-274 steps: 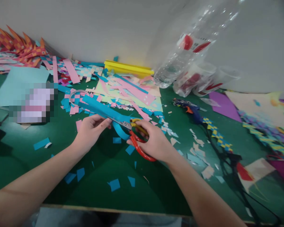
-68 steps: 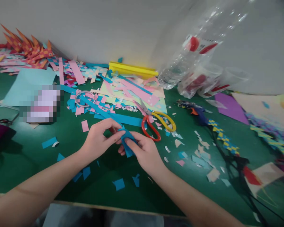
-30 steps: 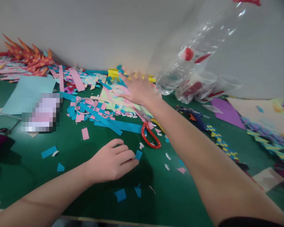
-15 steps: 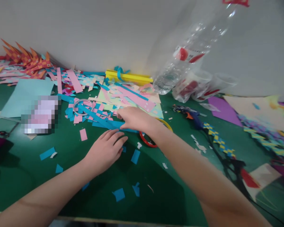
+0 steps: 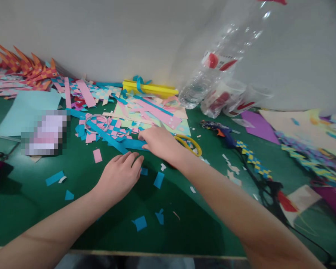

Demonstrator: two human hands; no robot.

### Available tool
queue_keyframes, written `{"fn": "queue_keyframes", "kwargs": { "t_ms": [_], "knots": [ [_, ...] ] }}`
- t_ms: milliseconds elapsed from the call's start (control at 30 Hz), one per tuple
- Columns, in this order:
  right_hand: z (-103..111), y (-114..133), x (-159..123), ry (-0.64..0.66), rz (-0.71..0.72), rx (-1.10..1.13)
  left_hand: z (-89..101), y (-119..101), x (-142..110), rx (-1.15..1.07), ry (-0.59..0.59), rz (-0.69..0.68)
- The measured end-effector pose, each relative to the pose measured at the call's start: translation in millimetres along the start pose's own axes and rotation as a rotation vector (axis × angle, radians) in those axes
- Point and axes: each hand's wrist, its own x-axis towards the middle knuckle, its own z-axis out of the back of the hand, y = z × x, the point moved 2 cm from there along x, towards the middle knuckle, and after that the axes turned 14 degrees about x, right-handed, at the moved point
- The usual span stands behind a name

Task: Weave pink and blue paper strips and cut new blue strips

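My right hand (image 5: pixel 158 144) reaches over the pile, with its thumb and forefinger closed on the right end of a flat blue paper strip (image 5: pixel 133 144). Close by, my left hand (image 5: pixel 119 175) hovers low, its fingers slightly bent and apart, with nothing seen in them. A second blue strip (image 5: pixel 100 129) slants down from a roll of clear tape (image 5: pixel 86 123) toward the left fingertips. Scissors (image 5: pixel 197 144) lie partly under my right hand and forearm; mainly the yellow handle shows. Small blue paper scraps (image 5: pixel 159 180) lie between my forearms.
A yellow folded piece (image 5: pixel 168 91) with a blue curl (image 5: pixel 139 84) on it stands at the wall. A bottle (image 5: pixel 194 87) and plastic cups (image 5: pixel 224 97) are behind, right. A glue gun (image 5: pixel 222 134) and its cable lie right. A blurred-out phone (image 5: pixel 46 132) lies left.
The scissors were laid down earlier. My right hand has left a blue piece on the yellow one and come back to the flat strip. My left hand has released a small blue scrap.
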Motion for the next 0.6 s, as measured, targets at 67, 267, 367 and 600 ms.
{"fn": "queue_keyframes", "kwargs": {
  "t_ms": [67,267,367,600],
  "knots": [
    [-2.9,7.9,-6.5,0.005,-0.022,-0.037,4.4,-1.3,-2.0,0.062,-0.023,0.011],
    [-21.3,9.6,-23.7,-0.113,0.024,-0.019,14.1,-4.0,-5.3,0.143,-0.060,0.035],
    [-30.2,4.8,-26.0,-0.187,0.101,-0.019,15.8,-5.6,-3.6,0.122,-0.081,0.024],
    [-44.6,3.5,-22.2,-0.259,0.293,-0.177,14.5,-9.6,-2.6,0.046,-0.108,-0.009]
  ]
}}
